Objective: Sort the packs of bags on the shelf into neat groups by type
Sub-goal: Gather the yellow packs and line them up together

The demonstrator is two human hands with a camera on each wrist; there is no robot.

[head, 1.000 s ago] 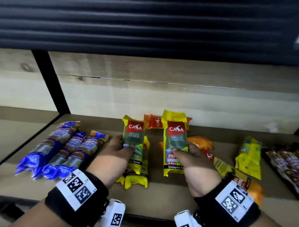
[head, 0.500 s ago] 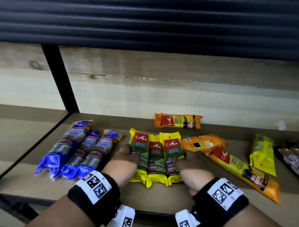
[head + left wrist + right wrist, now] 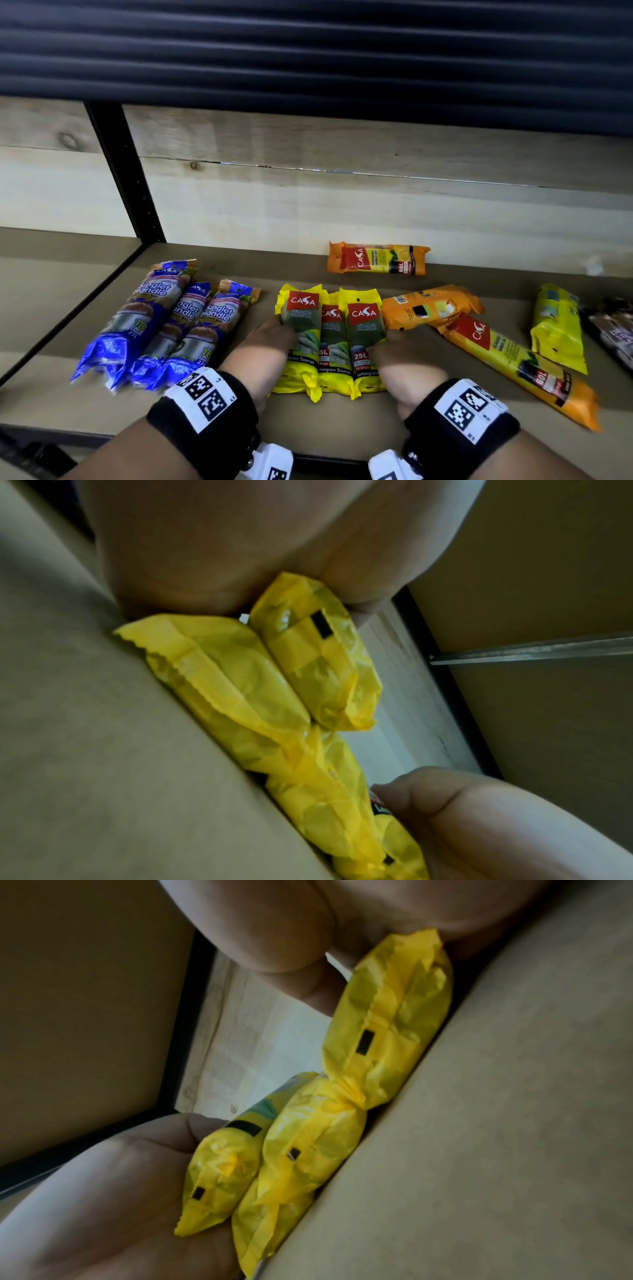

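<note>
You're working on the shelf [image 3: 85,383]: three yellow packs [image 3: 334,339] are lying side by side at near centre, long axes running near to far, between both hands. Your left hand [image 3: 263,346] is gripping the left pack's edge, your right hand [image 3: 400,363] the right pack's. The orange packs [image 3: 513,359] are lying unsorted just to the right, nearer your right hand.

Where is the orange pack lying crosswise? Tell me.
In the head view, the orange pack lies at the shelf's back wall, right of centre, behind the yellow packs.
</note>
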